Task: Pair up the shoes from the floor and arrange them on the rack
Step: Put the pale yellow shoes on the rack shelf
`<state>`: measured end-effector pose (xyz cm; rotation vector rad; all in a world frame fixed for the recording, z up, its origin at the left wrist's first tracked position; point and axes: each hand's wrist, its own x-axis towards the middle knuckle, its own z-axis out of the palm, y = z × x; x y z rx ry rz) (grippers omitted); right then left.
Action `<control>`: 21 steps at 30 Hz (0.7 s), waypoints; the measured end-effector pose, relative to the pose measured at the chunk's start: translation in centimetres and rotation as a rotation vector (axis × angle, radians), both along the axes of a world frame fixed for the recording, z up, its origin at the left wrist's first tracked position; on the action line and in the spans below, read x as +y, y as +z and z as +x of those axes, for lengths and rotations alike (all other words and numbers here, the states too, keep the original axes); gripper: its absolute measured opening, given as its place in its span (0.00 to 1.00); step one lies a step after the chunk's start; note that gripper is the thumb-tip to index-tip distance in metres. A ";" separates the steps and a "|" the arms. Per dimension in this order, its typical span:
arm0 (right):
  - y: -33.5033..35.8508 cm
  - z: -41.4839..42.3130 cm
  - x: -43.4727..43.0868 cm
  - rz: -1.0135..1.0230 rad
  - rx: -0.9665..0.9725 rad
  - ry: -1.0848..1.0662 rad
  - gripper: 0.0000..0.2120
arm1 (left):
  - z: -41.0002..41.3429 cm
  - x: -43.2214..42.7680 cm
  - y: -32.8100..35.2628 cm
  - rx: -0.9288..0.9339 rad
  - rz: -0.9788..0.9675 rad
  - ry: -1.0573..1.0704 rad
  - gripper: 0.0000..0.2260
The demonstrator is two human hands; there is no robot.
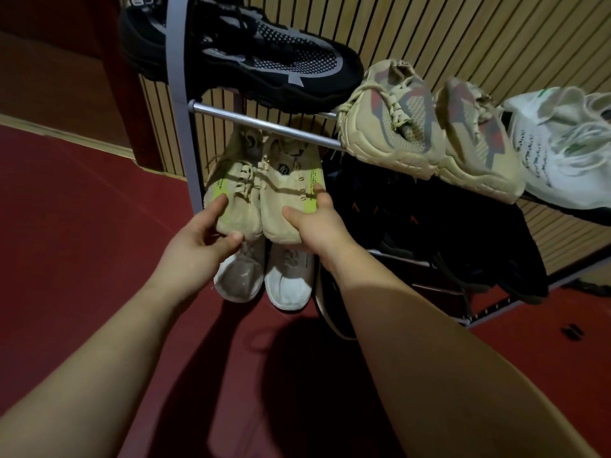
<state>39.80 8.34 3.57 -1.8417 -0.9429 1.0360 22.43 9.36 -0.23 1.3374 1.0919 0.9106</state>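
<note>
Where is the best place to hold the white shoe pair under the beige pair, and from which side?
Probably by the toes: the white shoes point toward the person with toes exposed, while the heels sit hidden beneath the beige shoes. Approach from the front, one of the hands per toe.

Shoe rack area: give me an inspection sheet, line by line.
Surface: dark red floor; metal rack with chrome rails.
Job's things: beige pair with neon-yellow stripes held side by side at a lower tier; black-and-grey sneaker, tan-and-red pair and white sneaker on upper tiers; white pair lowest; dark shoes at right.
Clutter: small dark object on the floor.
Grippers: left hand and right hand, each gripping one beige toe.
Cables: nothing seen.
Surroundings: ribbed wooden wall behind.
</note>
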 end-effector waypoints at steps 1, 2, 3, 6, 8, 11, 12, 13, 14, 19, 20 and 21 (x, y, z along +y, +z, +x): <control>0.5 0.1 -0.2 -0.051 -0.058 0.040 0.38 | 0.1 0.0 0.1 -0.008 -0.013 -0.007 0.29; 1.0 0.3 -0.5 -0.116 -0.135 0.086 0.35 | 0.1 -0.1 0.1 -0.013 -0.022 -0.025 0.29; 1.6 0.6 -0.9 -0.193 -0.234 0.138 0.34 | 0.0 -0.1 0.2 -0.009 -0.027 -0.050 0.29; 2.8 1.3 -2.5 -0.317 -0.605 0.326 0.37 | -0.6 -0.3 0.0 0.023 -0.007 -0.119 0.29; 2.8 1.6 -3.8 -0.264 -0.678 0.420 0.38 | -0.8 -0.5 -0.1 0.041 0.020 -0.126 0.29; 2.2 1.7 -5.1 -0.159 -0.671 0.489 0.38 | -0.8 -0.2 0.1 0.084 0.083 -0.098 0.27; 1.9 1.7 -5.1 -0.146 -0.697 0.488 0.37 | -0.7 -0.1 0.3 0.092 0.097 -0.092 0.27; 1.6 1.7 -4.9 -0.134 -0.720 0.472 0.37 | -0.5 0.1 0.4 0.098 0.104 -0.083 0.26; 1.2 1.6 -4.6 -0.117 -0.734 0.451 0.36 | -0.3 0.2 0.4 0.098 0.108 -0.069 0.25; -0.3 1.3 -4.1 -0.043 -0.688 0.364 0.34 | 0.5 0.0 -0.4 0.052 0.096 -0.026 0.25; -0.8 1.2 -4.4 -0.021 -0.670 0.342 0.35 | 0.5 -0.3 -0.6 0.056 0.112 -0.018 0.26; -1.4 0.8 -5.0 0.016 -0.648 0.322 0.35 | 0.4 -0.7 -1.0 0.073 0.131 -0.005 0.27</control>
